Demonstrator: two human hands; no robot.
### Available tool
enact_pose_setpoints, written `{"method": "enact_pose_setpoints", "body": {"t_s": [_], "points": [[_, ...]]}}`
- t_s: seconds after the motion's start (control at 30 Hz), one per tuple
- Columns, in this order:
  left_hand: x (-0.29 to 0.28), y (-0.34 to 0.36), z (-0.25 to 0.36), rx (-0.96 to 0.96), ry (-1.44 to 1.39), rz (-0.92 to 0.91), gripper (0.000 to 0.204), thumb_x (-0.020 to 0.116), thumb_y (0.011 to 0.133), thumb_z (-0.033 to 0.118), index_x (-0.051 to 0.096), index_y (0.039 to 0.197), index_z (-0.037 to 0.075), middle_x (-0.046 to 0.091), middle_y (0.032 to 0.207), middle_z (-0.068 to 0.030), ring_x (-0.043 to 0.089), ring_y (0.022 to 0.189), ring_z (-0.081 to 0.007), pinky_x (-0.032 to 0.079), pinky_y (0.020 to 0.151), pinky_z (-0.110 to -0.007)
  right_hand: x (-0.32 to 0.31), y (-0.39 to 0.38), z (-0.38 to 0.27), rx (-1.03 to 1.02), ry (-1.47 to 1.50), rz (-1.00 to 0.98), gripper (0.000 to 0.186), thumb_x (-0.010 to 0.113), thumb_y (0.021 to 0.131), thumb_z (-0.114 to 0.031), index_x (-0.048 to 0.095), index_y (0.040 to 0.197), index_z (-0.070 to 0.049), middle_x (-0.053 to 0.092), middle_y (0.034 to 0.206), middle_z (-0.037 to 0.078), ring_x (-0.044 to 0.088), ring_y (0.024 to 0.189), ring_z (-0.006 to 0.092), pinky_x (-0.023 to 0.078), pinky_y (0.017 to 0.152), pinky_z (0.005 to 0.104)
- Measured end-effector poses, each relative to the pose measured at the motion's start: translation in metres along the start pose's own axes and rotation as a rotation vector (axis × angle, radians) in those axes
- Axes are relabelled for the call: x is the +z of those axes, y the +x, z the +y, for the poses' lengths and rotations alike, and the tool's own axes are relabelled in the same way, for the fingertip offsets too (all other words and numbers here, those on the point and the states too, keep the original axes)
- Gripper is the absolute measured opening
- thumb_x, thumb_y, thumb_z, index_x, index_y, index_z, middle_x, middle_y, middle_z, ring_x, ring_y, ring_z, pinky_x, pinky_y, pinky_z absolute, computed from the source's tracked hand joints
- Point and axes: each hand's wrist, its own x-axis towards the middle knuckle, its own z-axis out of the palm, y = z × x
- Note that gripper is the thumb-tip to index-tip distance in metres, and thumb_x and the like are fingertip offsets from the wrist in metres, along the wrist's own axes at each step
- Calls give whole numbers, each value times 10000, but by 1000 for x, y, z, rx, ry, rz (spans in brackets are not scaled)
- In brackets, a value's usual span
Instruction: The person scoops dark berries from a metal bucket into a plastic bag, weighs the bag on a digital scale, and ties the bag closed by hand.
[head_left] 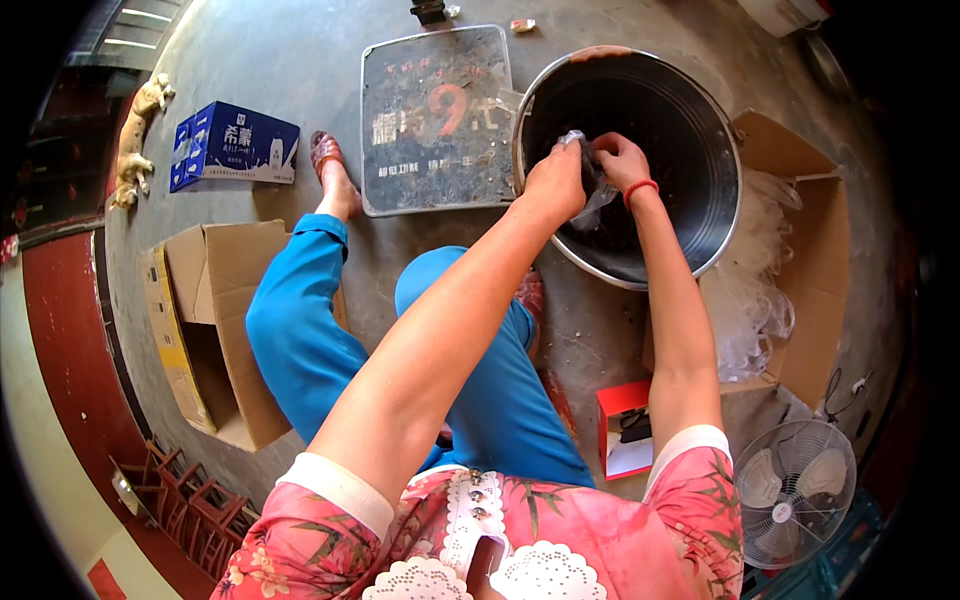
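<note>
Both hands are over the large round dark bucket [695, 150] in front of me to the right. My left hand [558, 182] is closed on the gathered top of a clear plastic bag [600, 206], which hangs just inside the bucket's near-left rim. On the other side of the bag, my right hand [620, 160], with a red band at its wrist, has its fingers bent and pinched against the plastic. What the bag contains is hard to make out. Dark loose material lies in the shadowed bottom of the bucket.
Right of the bucket, an open cardboard box [822, 290] holds a heap of clear plastic bags [748, 285]. A worn board [435, 170] lies to its left. Around me are a blue carton [240, 145], an empty-looking cardboard box [235, 340], a red box [625, 430], a fan [795, 490] and a cat [135, 140].
</note>
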Motion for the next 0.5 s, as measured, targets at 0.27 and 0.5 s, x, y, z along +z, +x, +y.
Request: {"method": "enact_pose_setpoints", "body": {"t_s": [0.27, 0.5], "points": [[5, 0, -5, 124, -50, 88, 589, 458, 641, -35, 357, 1220, 0, 430, 1200, -201, 424, 1096, -342, 364, 908, -365, 20, 42, 75, 115, -571, -22, 269, 551, 715, -204, 626, 920, -46, 574, 1000, 186, 566, 915, 317, 430, 823, 360], [2, 0, -4, 114, -126, 145, 612, 456, 651, -29, 323, 1248, -2, 402, 1224, -214, 410, 1111, -350, 353, 921, -366, -65, 15, 24, -54, -78, 302, 191, 510, 772, -226, 614, 831, -77, 596, 711, 144, 584, 671, 262, 431, 602, 344]]}}
